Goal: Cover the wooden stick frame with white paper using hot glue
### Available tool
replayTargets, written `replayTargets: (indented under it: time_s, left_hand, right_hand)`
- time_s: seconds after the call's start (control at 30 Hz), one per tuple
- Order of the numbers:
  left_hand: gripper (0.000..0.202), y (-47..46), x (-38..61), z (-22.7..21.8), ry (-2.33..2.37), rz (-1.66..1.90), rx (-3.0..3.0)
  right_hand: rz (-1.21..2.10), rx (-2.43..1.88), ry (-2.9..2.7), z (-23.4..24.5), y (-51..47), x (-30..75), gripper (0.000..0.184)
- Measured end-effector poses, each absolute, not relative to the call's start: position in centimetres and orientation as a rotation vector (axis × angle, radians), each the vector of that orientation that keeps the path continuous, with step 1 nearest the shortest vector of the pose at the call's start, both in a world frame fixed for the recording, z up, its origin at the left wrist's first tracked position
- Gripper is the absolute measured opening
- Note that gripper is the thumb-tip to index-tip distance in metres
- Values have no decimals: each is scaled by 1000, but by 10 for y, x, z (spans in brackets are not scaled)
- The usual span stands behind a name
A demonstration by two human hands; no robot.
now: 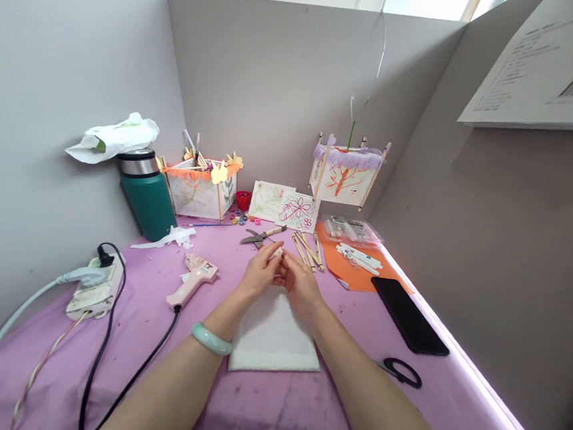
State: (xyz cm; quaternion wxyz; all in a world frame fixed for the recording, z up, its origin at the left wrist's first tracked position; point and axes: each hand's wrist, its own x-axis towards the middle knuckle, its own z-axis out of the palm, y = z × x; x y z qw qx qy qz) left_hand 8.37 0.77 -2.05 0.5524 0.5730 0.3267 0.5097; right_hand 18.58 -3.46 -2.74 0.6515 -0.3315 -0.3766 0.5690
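Note:
My left hand [260,269] and my right hand [302,282] meet at the far edge of a white cloth-like pad [275,341]. The fingers of both are pinched together around something small and pale, mostly hidden, whose kind I cannot make out. Just beyond the fingertips lie pliers [254,237] with dark jaws and another tool with a light handle. Several thin wooden sticks [308,250] rest to the right of them. A pink hot glue gun [194,280] lies on its side left of my left hand.
A green bottle [148,196] and a power strip [95,288] stand left, with cables trailing forward. Two paper-sided stick lanterns, one standing [198,194], one hanging [344,180], are behind. Right are markers [360,256], orange paper [346,277], a black phone [408,316] and scissors [403,372].

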Motion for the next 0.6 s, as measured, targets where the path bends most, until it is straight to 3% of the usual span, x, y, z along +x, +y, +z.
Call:
replayTargets:
  time_s: [0.13,0.23,0.6]
  left_hand:
    - [14,14,79,-20,889,1304,1327]
    - [6,19,75,-18,909,1355,1259]
    - [24,16,66,-13,814,1166,1045]
  right_hand:
    - [1402,-737,-825,-18,-41,185,31]
    - [1471,-720,-796,-12,-43,186,37]
    - [1613,-583,-913,-15,-43,193,63]
